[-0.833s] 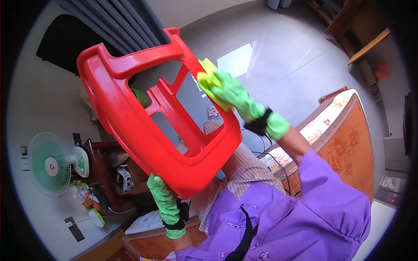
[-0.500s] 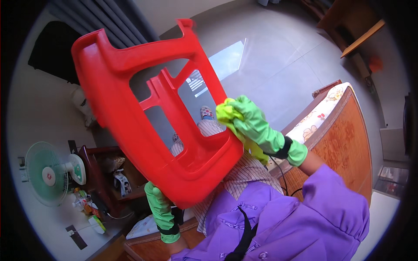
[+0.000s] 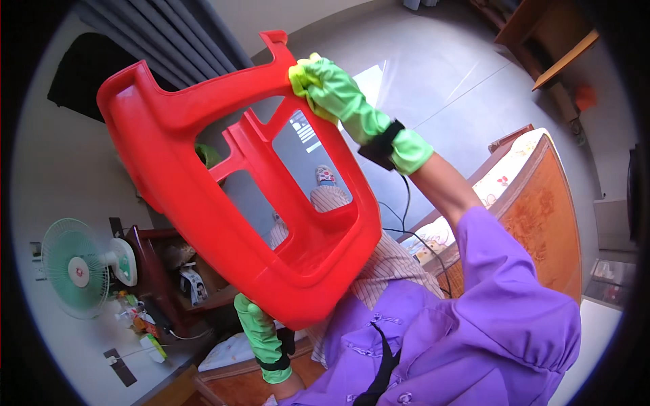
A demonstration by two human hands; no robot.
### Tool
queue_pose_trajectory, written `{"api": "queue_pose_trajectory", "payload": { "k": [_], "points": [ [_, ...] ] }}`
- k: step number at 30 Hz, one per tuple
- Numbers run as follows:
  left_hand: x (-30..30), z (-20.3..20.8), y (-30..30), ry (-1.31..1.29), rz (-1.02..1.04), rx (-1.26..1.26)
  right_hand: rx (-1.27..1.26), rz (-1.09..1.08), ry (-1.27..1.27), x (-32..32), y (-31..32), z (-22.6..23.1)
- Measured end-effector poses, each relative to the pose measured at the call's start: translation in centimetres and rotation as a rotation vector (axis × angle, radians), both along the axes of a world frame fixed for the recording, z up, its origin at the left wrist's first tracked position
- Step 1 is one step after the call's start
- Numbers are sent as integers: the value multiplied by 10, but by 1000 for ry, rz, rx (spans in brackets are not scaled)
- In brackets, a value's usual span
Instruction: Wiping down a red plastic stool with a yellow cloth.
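Observation:
A red plastic stool (image 3: pixel 223 237) is held up tilted in front of me, its legs and open frame facing up and away. My left hand (image 3: pixel 256 318), in a green rubber glove, grips the stool's lower left edge; some of its fingers are hidden behind the plastic. My right hand (image 3: pixel 332 91), in a matching glove with a black wrist strap, is closed round a yellow cloth (image 3: pixel 298 80). It presses the cloth against the upper right part of the frame. Most of the cloth is hidden by the glove.
A green fan (image 3: pixel 76 268) stands at the left beside a dark wooden cabinet (image 3: pixel 145 260) with small items. To the right is a wooden seat (image 3: pixel 542 223) with a patterned cushion. Black cables (image 3: pixel 406 223) hang near my right arm. Grey curtains (image 3: pixel 162 34) hang at the far left.
My right hand has moved up and left along the stool's frame with the cloth, from the near right side to the far corner. The stool has shifted slightly left; my left hand stays below it.

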State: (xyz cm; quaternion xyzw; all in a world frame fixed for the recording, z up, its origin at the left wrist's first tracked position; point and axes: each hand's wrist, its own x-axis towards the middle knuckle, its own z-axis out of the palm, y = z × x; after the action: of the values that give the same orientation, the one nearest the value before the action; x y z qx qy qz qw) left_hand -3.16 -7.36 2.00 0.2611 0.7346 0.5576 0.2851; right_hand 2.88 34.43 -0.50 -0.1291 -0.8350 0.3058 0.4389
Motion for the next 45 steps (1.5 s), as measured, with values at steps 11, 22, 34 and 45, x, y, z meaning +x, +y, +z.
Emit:
{"api": "queue_pose_trajectory", "payload": {
  "k": [11, 22, 34, 45],
  "points": [
    [-10, -13, 13, 43, 126, 72, -266, -148, -208, 118, -155, -4],
    [-23, -22, 0, -50, 4, 96, -191, -118, -303, 146, -225, -18],
    [-18, -24, 6, -278, 81, 152, 176, 344, -273, 93, -249, 37],
    [-19, -24, 1, -215, 23, 238, 48, 182, -479, 95, -255, 36]
  ]
}}
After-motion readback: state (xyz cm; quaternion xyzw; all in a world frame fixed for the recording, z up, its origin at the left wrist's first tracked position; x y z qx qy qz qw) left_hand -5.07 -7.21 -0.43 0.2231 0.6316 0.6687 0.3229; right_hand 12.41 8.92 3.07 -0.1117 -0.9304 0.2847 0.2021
